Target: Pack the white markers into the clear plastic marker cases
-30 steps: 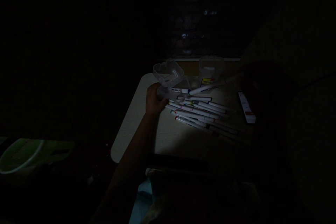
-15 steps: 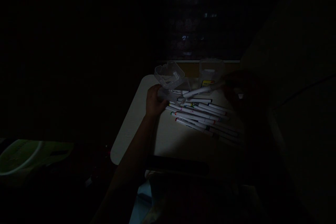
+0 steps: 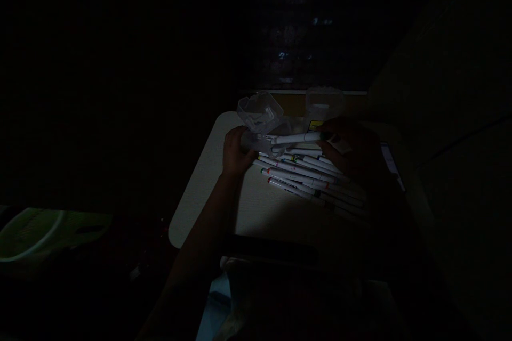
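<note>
The scene is very dark. My left hand (image 3: 235, 153) grips the lower part of a clear plastic case (image 3: 260, 117) that stands open on a small pale table (image 3: 208, 192). My right hand (image 3: 352, 152) is closed on a white marker (image 3: 298, 138), held nearly level with its tip pointing into the case. Several white markers (image 3: 308, 176) with coloured caps lie in a loose row on the table just below both hands.
A second clear container with a yellow label (image 3: 322, 109) stands behind the markers. A flat white object (image 3: 390, 162) lies at the table's right, partly hidden by my right arm. A pale green basket (image 3: 36, 237) sits low at the left. Surroundings are black.
My right hand has moved left with the marker, bringing its tip from the table's right side to the case. My left hand has stayed on the case.
</note>
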### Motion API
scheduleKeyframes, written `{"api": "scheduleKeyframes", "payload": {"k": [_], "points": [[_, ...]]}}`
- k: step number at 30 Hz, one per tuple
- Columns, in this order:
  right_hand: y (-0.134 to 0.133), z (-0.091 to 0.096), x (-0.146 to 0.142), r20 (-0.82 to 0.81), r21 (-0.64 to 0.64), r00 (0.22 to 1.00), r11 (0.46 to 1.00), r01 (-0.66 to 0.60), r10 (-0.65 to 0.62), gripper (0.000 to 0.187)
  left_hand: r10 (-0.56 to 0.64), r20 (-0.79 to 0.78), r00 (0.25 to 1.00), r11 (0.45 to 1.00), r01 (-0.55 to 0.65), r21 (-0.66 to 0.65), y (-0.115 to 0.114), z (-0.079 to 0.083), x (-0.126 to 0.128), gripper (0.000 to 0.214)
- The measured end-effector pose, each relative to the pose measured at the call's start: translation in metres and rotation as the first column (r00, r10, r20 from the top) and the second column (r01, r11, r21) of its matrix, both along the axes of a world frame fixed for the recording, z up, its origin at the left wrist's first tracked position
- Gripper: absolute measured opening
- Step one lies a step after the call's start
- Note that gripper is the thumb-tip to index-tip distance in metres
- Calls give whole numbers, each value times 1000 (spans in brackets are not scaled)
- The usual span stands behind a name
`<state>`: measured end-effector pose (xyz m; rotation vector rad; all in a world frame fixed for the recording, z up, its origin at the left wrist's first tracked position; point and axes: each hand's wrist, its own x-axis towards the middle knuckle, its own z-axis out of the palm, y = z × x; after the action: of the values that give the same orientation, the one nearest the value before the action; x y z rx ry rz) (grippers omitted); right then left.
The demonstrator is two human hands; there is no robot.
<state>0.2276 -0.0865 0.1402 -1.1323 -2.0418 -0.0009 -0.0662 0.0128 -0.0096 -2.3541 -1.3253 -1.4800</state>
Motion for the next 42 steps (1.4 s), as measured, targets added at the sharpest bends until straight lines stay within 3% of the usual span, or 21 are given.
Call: {"api": "scheduleKeyframes", "payload": {"k": [6,17,24,31,42], "points": [[6,-6,0,42,-11,999,1000,16,-16,16,1,-1,1000,1000,-1,0,1,0,0,73],[12,-16,-3,173,-148,978,979,140,-114,16,24,-46,999,1000,-24,-1,-2,4,2,74],[16,-18,-4,255,-208,961,964,165,-109,18,28,-45,999,1000,-28,-13,-4,6,3,72],[16,-17,-5,268,-248,957,952,177,-108,18,-11,-41,999,999,13,40,-1,5,2,70],[16,-22,-2,200,-238,976,962,132,-84,19,38,-61,997,999,-38,4,-2,4,2,71]]}}
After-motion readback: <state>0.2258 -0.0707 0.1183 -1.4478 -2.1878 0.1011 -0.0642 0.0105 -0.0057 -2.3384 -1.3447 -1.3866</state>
